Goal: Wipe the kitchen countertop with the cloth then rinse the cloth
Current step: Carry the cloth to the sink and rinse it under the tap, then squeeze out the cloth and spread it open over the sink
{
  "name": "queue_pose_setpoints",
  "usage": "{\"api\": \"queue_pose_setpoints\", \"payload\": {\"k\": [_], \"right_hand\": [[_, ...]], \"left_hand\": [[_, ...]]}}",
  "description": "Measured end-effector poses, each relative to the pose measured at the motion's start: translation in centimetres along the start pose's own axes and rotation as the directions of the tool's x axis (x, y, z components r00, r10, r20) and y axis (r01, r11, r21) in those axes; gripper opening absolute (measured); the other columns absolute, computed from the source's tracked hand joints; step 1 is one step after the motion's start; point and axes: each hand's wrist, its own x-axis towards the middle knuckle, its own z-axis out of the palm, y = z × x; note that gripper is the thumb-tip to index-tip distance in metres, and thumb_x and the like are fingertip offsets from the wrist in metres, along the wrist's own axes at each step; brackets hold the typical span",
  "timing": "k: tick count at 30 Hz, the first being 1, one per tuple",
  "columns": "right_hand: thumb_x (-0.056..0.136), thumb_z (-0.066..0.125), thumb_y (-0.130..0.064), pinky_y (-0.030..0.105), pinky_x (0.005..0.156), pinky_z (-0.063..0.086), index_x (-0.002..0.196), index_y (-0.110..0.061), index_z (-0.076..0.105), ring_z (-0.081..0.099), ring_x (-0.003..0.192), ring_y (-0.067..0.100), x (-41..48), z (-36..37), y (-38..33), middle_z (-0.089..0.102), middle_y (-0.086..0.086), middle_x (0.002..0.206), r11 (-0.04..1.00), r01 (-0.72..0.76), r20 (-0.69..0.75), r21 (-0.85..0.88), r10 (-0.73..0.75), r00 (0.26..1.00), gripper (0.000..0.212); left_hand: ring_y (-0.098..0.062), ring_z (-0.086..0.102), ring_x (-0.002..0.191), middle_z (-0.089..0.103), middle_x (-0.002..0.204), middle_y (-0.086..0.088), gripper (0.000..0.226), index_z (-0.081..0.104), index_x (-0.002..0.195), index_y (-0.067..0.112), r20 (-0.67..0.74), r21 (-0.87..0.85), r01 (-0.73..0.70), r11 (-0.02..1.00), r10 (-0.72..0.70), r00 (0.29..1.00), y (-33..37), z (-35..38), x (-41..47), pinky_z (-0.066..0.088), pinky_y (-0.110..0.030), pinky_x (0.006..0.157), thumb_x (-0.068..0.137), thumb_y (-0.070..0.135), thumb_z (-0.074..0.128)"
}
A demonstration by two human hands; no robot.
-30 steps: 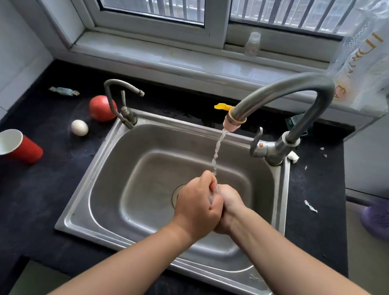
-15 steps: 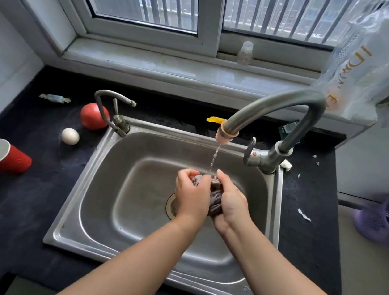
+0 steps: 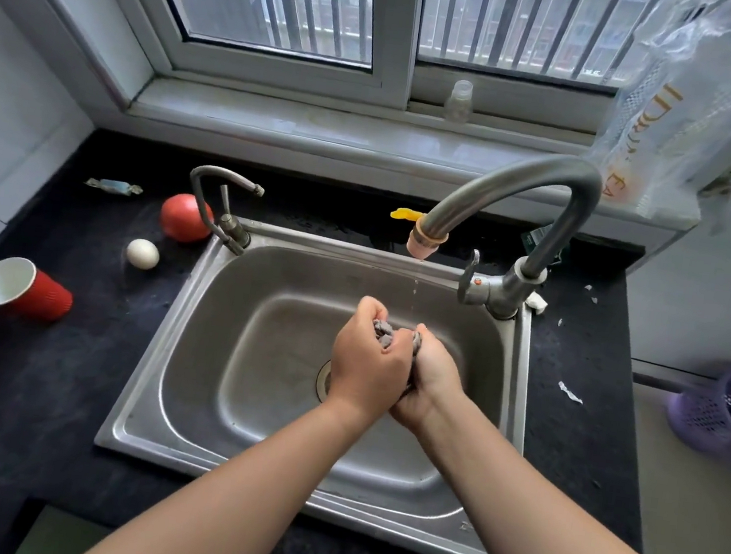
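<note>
A wet grey cloth is bunched up between both my hands over the middle of the steel sink. My left hand is shut around its left side and overlaps my right hand, which grips the right side; most of the cloth is hidden inside my fists. The tall curved faucet ends just above and behind my hands, with only a thin trickle falling from its spout. The black countertop surrounds the sink.
Left of the sink lie a red cup on its side, a white egg, a red tomato and a small second tap. Paper scraps dot the right counter. A purple basket sits far right.
The water stream has thinned from a steady flow to a trickle. My hands opened around the cloth, then closed on it again, staying under the spout.
</note>
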Motion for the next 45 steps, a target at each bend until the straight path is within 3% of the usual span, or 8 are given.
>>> {"api": "queue_pose_setpoints", "payload": {"k": [6,20,25,28,31,37,42,45], "right_hand": [[0.083,0.041,-0.017,0.024,0.061,0.043,0.054,-0.017,0.047,0.056,0.059,0.016,0.5,-0.2,1.1,0.056,-0.003,0.057,0.967,-0.156,-0.161,-0.202,0.124,0.979,0.03],[0.083,0.039,-0.011,0.018,0.038,0.043,0.048,-0.014,0.044,0.054,0.032,0.018,3.5,-1.7,1.4,0.052,0.005,0.039,0.922,-0.209,-0.2,-0.327,0.149,0.969,0.035],[0.099,0.02,-0.044,0.043,0.072,0.051,0.083,-0.006,0.064,0.067,0.079,0.03,3.5,-3.5,-0.7,0.07,0.017,0.091,0.958,-0.08,0.081,-0.277,0.106,0.991,0.06],[0.096,0.02,-0.055,0.042,0.078,0.051,0.108,-0.024,0.062,0.064,0.095,0.026,2.8,-5.2,-1.9,0.067,0.006,0.11,0.862,0.096,0.118,-0.498,-0.042,0.992,0.054],[0.096,0.023,-0.053,0.033,0.065,0.056,0.109,-0.027,0.063,0.066,0.095,0.021,1.6,-6.3,-3.3,0.067,0.002,0.108,0.668,0.222,0.14,-0.71,-0.175,0.974,0.05],[0.097,0.029,-0.048,0.023,0.055,0.047,0.07,-0.022,0.066,0.062,0.071,0.014,0.2,-8.0,-5.5,0.067,-0.001,0.075,0.304,0.454,0.144,-0.838,-0.678,0.721,0.053],[0.095,0.03,-0.053,0.054,0.084,0.051,0.068,-0.016,0.055,0.064,0.091,0.037,0.9,-10.6,-8.0,0.065,0.014,0.084,0.556,0.441,-0.184,-0.704,-0.743,0.644,0.052],[0.093,0.029,-0.056,0.055,0.09,0.048,0.063,-0.017,0.052,0.062,0.094,0.035,1.0,-11.8,-8.6,0.061,0.008,0.079,0.531,0.404,-0.179,-0.745,-0.743,0.645,0.054]], "left_hand": [[-0.009,0.033,0.048,0.032,0.053,0.01,0.018,0.031,0.067,0.023,0.078,0.131,-0.21,0.969,0.201,0.977,-1.0,-1.0,-1.2,0.022,-0.026,0.051,0.067,0.017,0.048],[-0.017,0.03,0.056,0.035,0.06,0.006,0.012,0.031,0.073,0.019,0.278,0.162,-0.418,0.894,0.365,0.889,-4.0,-1.1,-0.6,0.024,-0.027,0.053,0.066,0.026,0.038],[-0.015,0.044,0.062,0.045,0.064,0.009,0.035,0.038,0.08,0.018,0.314,0.179,0.048,0.983,-0.104,0.944,-4.8,-1.4,0.7,0.031,-0.029,0.057,0.073,0.051,0.046],[-0.008,0.05,0.07,0.053,0.076,0.008,0.048,0.046,0.089,0.019,0.467,0.124,0.3,0.946,-0.323,0.823,-4.5,-1.9,1.0,0.038,-0.024,0.063,0.065,0.058,0.062],[0.003,0.055,0.069,0.058,0.079,0.009,0.037,0.05,0.091,0.019,0.603,0.125,0.277,0.953,-0.295,0.741,-4.6,-2.9,1.2,0.043,-0.013,0.064,0.072,0.035,0.077],[-0.003,0.053,0.059,0.059,0.065,0.009,0.029,0.055,0.075,0.013,0.38,0.094,0.211,0.973,-0.23,0.896,-3.7,-3.2,0.7,0.042,-0.018,0.059,0.079,0.039,0.069],[-0.016,0.061,0.083,0.066,0.082,0.001,0.018,0.06,0.083,0.014,0.049,-0.032,0.308,0.951,-0.306,0.951,-4.1,-4.8,0.4,0.046,-0.03,0.07,0.086,0.032,0.062],[-0.016,0.061,0.085,0.067,0.089,-0.002,0.019,0.062,0.091,0.011,0.017,-0.021,0.297,0.955,-0.297,0.955,-4.5,-6.1,0.4,0.044,-0.025,0.068,0.087,0.029,0.062]]}}
